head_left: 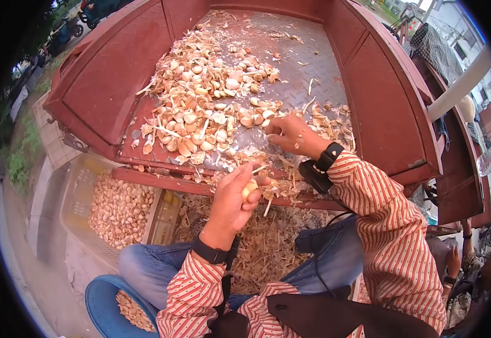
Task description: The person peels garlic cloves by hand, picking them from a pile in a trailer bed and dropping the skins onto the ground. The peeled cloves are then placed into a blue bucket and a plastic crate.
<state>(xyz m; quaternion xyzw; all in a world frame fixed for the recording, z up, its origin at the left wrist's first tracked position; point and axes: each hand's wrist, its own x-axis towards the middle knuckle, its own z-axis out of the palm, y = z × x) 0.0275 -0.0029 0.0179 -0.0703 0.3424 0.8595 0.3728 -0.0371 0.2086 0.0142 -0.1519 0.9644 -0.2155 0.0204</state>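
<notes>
My left hand is closed around pale garlic cloves, held above the near edge of the cart bed. A thin piece of stem or skin sticks out by its fingertips. My right hand is over the bed with its fingers curled down beside loose cloves. Whatever its fingertips hold, if anything, is hidden. To the left of that hand spreads a heap of garlic, cloves mixed with papery skins and dry stems.
The red metal cart has raised side walls and a treadplate floor. Below left stand a yellowish crate of cloves and a blue bucket. Skins and stems cover the ground between my legs. Another person's arm shows at right.
</notes>
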